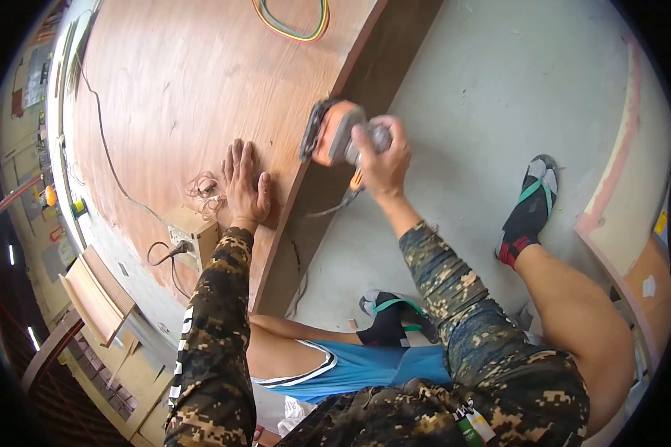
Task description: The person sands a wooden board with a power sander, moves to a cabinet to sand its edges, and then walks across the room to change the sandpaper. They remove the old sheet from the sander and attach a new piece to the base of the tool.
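My right hand [386, 156] grips an orange and grey electric sander [339, 134] by its rounded top. The sander is tipped on its side, its dark pad facing the edge of a wooden panel [164, 97]. A cord trails from the sander down past the panel's side. My left hand [244, 186] lies flat on the panel near that edge, fingers stretched out. Just left of its fingers sits a small tangle of thin reddish wire [205, 186]. Close to my left wrist stands a wooden outlet box [194, 237] with a black plug in it.
A loop of coloured wires [298, 33] lies at the panel's far end. A dark cable [101, 127] runs along its left part. My sandalled feet rest on the grey floor [462, 134]. A curved pale board [619, 186] stands at right.
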Available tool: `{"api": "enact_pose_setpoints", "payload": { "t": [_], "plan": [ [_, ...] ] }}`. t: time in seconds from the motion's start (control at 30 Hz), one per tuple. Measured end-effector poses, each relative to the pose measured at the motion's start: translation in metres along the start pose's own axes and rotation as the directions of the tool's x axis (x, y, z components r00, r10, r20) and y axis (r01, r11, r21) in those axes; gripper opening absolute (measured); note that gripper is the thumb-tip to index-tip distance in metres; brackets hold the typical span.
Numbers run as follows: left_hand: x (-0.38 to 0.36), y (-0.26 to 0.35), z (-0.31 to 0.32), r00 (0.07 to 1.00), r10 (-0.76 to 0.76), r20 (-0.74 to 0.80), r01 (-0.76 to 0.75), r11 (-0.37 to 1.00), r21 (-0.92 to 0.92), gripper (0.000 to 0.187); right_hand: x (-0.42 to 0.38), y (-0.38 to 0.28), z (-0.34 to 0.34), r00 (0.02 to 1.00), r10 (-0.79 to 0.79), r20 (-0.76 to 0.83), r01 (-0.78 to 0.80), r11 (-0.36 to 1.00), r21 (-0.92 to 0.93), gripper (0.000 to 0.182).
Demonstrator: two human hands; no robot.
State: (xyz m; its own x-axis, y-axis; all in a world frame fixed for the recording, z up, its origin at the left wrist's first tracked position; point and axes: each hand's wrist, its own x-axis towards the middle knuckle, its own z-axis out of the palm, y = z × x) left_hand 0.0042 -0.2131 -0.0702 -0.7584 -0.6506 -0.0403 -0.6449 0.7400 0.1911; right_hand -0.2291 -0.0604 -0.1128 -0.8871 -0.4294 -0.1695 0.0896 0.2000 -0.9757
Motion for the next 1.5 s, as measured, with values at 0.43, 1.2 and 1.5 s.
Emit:
{"api": "enact_pose_setpoints", "payload": {
  "t": [0.43, 1.2, 1.5],
  "plan": [
    [-0.001, -0.002, -0.001, 1.000, -0.015, 0.011, 0.015, 1.000, 0.007, 0.071, 0.064, -0.006, -0.005, 0.996, -0.003, -0.086, 0.011, 0.996, 0.083, 0.036],
    [-0.001, 0.002, -0.004, 0.999, -0.034, 0.004, 0.034, 0.999, 0.007, 0.068, 0.147, 0.002, -0.012, 0.997, 0.049, -0.064, -0.033, 0.973, 0.227, 0.029],
    [-0.001, 0.003, -0.005, 0.999, -0.034, -0.001, 0.034, 0.999, -0.021, 0.067, 0.048, -0.003, -0.008, 0.995, -0.098, -0.016, 0.099, 0.986, 0.138, 0.030]
  ]
}}
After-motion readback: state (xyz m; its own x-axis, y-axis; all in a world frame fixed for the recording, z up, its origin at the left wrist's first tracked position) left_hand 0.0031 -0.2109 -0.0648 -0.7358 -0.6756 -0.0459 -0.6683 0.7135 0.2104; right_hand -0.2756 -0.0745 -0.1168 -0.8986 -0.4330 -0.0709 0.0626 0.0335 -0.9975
